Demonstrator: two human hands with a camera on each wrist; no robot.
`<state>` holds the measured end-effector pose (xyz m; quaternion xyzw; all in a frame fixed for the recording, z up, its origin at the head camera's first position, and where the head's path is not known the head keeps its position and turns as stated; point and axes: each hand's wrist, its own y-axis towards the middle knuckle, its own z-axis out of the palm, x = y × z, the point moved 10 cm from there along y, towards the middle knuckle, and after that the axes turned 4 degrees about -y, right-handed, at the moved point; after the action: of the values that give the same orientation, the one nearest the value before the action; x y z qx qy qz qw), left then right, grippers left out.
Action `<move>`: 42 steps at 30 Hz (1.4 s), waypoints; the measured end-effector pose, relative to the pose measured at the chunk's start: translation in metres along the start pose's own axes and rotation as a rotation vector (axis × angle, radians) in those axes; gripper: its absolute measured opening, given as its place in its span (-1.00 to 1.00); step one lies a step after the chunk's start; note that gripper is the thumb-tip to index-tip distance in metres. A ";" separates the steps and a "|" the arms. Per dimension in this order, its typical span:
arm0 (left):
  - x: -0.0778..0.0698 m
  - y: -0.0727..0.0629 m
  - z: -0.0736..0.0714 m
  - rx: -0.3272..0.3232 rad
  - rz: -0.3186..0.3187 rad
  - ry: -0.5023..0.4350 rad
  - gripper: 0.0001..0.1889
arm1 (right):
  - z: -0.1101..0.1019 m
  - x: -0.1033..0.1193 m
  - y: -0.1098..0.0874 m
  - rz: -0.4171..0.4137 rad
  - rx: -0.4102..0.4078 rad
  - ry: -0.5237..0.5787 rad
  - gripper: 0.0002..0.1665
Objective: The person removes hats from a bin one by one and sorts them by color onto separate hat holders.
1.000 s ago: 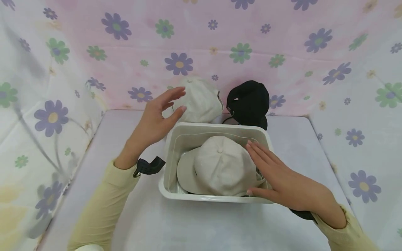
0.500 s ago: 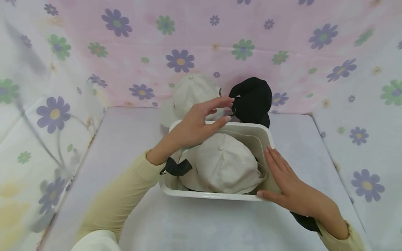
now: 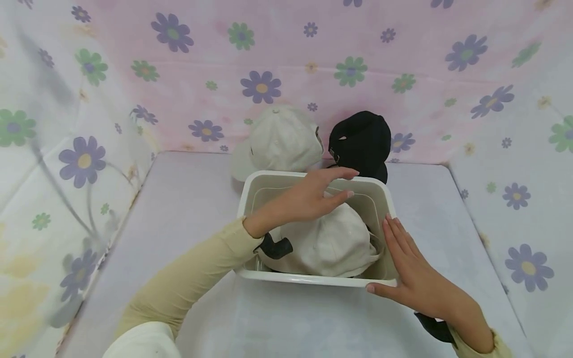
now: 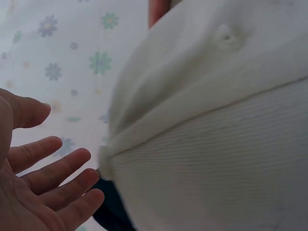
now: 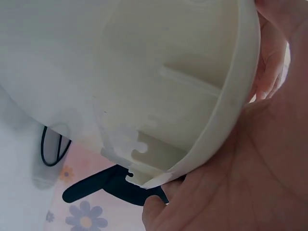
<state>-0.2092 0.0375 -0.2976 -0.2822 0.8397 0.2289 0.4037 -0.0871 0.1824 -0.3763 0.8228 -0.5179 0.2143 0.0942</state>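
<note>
A white plastic bin (image 3: pixel 313 282) stands on the table with a cream baseball cap (image 3: pixel 335 243) lying inside, crown up. My left hand (image 3: pixel 309 199) hovers over the back part of the bin and hides some of that cap. Its fingers are apart with nothing between them; in the left wrist view the hand (image 4: pixel 48 187) is beside a large cream cap (image 4: pixel 207 159), without gripping it. My right hand (image 3: pixel 412 271) rests along the bin's right side, fingers straight. In the right wrist view its palm (image 5: pixel 260 159) lies against the bin's rim (image 5: pixel 238 91).
Behind the bin sit a second cream cap (image 3: pixel 286 139) at left and a black cap (image 3: pixel 363 141) at right. A flowered cloth (image 3: pixel 286 64) rises at the back and both sides of the white table (image 3: pixel 192 184).
My left hand has swung right, from beside the rear cream cap to above the bin. The right hand has shifted outward from over the cap's edge to the bin's right rim.
</note>
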 end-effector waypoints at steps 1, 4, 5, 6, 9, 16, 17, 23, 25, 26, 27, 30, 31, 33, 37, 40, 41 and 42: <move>0.003 0.000 0.003 0.013 -0.010 0.002 -0.50 | -0.001 0.001 0.000 -0.014 -0.015 -0.021 0.43; 0.010 0.002 0.012 0.042 -0.019 0.019 -0.49 | 0.000 0.001 0.001 -0.015 -0.035 -0.053 0.38; 0.011 0.002 0.014 0.051 -0.019 0.029 -0.50 | 0.001 0.001 0.001 -0.004 -0.032 -0.055 0.37; 0.013 0.003 0.016 0.057 -0.014 0.041 -0.50 | 0.002 0.000 0.001 0.006 -0.031 -0.057 0.35; 0.017 0.004 0.023 0.083 -0.011 0.078 -0.49 | 0.003 -0.001 0.000 0.019 -0.036 -0.079 0.35; 0.026 0.005 0.041 0.198 0.008 0.155 -0.46 | 0.004 0.000 0.001 0.001 -0.070 -0.120 0.36; 0.026 0.005 0.044 0.216 0.020 0.160 -0.45 | 0.004 0.000 0.001 0.003 -0.070 -0.125 0.36; 0.027 0.002 0.054 0.293 0.056 0.236 -0.36 | 0.004 -0.001 0.001 0.013 -0.072 -0.123 0.36; 0.030 0.000 0.054 0.307 0.025 0.253 -0.34 | 0.003 -0.002 0.001 0.012 -0.073 -0.124 0.36; 0.032 -0.001 0.055 0.315 0.008 0.256 -0.33 | 0.004 -0.002 0.001 0.015 -0.072 -0.125 0.36; 0.034 -0.001 0.055 0.324 -0.008 0.260 -0.31 | 0.004 -0.003 0.001 0.015 -0.073 -0.125 0.37; 0.039 -0.002 0.056 0.350 -0.034 0.262 -0.31 | 0.004 -0.003 0.001 0.016 -0.077 -0.125 0.38; 0.040 -0.002 0.057 0.357 -0.031 0.261 -0.32 | 0.004 -0.003 0.001 0.018 -0.076 -0.121 0.38; 0.040 -0.001 0.058 0.362 -0.008 0.257 -0.37 | 0.005 -0.003 0.001 0.022 -0.076 -0.118 0.38; 0.038 -0.001 0.061 0.356 0.051 0.232 -0.47 | 0.006 -0.004 0.002 0.035 -0.073 -0.118 0.38; 0.039 -0.002 0.058 0.339 0.055 0.202 -0.48 | 0.006 -0.005 0.002 0.038 -0.075 -0.120 0.39; 0.040 -0.003 0.056 0.336 0.045 0.199 -0.47 | 0.006 -0.006 0.002 0.040 -0.076 -0.118 0.39; 0.041 -0.004 0.055 0.335 0.035 0.195 -0.45 | 0.006 -0.006 0.002 0.041 -0.076 -0.114 0.39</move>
<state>-0.1977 0.0561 -0.3623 -0.2173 0.9058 0.0644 0.3580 -0.0894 0.1844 -0.3846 0.8185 -0.5471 0.1492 0.0915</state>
